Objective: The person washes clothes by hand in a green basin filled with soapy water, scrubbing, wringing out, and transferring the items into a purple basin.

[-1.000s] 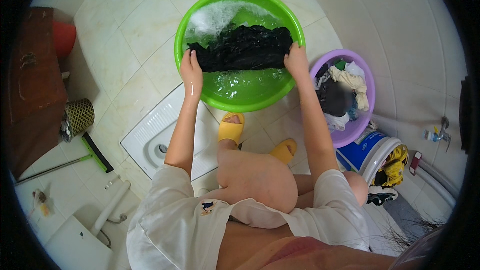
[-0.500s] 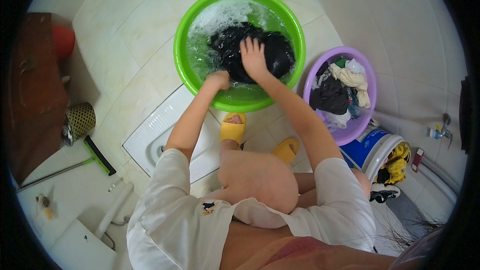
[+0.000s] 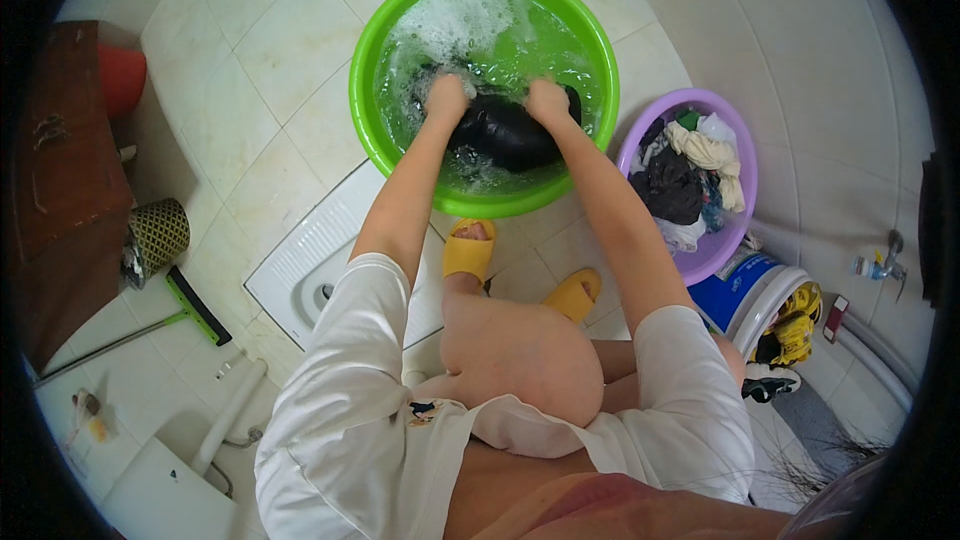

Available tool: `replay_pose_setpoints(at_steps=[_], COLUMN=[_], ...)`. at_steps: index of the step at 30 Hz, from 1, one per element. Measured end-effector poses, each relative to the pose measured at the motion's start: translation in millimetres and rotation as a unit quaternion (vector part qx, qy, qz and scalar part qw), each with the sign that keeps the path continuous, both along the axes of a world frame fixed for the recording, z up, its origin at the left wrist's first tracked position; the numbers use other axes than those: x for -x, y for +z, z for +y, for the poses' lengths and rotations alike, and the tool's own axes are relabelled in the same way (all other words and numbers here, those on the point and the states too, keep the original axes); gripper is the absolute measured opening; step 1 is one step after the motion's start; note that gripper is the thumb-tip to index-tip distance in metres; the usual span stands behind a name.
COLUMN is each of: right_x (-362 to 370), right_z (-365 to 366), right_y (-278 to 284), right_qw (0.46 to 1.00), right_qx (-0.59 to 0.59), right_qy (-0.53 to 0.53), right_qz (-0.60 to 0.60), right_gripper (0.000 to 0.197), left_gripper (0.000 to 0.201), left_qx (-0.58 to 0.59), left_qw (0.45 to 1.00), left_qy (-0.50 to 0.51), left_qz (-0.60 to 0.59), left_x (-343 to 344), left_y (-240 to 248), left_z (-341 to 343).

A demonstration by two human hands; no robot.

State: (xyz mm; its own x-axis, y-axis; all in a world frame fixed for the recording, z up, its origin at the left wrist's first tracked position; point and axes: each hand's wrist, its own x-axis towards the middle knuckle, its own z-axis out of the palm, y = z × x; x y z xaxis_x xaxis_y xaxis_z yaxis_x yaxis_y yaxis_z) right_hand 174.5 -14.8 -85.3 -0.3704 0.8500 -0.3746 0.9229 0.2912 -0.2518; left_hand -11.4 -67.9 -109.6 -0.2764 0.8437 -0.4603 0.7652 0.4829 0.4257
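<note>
A wet black garment (image 3: 508,136) lies bunched and puffed up in the soapy water of a round green basin (image 3: 484,204). My left hand (image 3: 447,97) is closed on the garment's left part, near the white suds (image 3: 462,22). Closed on its right part is my right hand (image 3: 548,100), at the far edge of the bulge. Both hands are at the water's surface, with the cloth bulging between my wrists. Some of the garment is under water and foam, so its exact kind cannot be made out.
To the right stands a purple basin (image 3: 752,170) heaped with mixed clothes. Beside it a blue and white bucket (image 3: 738,292) lies tilted with yellow and black cloth inside. A squat toilet (image 3: 290,280) is set in the floor left of my yellow slippers (image 3: 466,256). A squeegee (image 3: 198,306) lies farther left.
My right hand has gone from lying spread on the black garment to gripping its right side. My left hand has moved farther into the basin. The garment is now drawn nearer to me.
</note>
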Motion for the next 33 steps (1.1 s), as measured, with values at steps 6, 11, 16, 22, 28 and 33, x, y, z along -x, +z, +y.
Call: replay_pose_setpoints(at_steps=[6, 11, 16, 22, 28, 33], right_x=[-32.7, -31.4, -34.1, -35.1, -38.6, -56.8], right_z=[34.0, 47.7, 28.9, 11.9, 18.1, 19.5], right_y=[-7.5, 120.0, 206.3, 255.0, 211.2, 104.1], right_qw=[0.955, 0.884, 0.818, 0.8, 0.832, 0.999], right_qx=[-0.178, -0.045, 0.051, 0.082, 0.152, -0.051], right_qy=[-0.098, -0.2, -0.201, -0.149, -0.117, 0.012], right_qz=[0.217, 0.42, 0.537, 0.575, 0.521, -0.007], right_gripper=[0.015, 0.011, 0.013, 0.013, 0.016, 0.031], left_gripper=[0.018, 0.023, 0.024, 0.023, 0.029, 0.028], left_qx=[-0.3, -0.319, -0.352, -0.409, -0.064, -0.206], left_qw=[0.941, 0.887, 0.868, 0.893, 0.832, 0.959], left_qy=[0.155, 0.273, 0.279, 0.105, 0.131, 0.026], left_qz=[-0.022, -0.194, -0.212, 0.156, -0.535, -0.195], left_x=[40.0, 66.5, 74.2, 40.8, -52.6, -57.6], left_y=[14.5, 109.6, 113.9, 122.8, 98.5, 23.3], left_z=[-19.8, -22.8, -31.0, -37.6, -5.8, -31.6])
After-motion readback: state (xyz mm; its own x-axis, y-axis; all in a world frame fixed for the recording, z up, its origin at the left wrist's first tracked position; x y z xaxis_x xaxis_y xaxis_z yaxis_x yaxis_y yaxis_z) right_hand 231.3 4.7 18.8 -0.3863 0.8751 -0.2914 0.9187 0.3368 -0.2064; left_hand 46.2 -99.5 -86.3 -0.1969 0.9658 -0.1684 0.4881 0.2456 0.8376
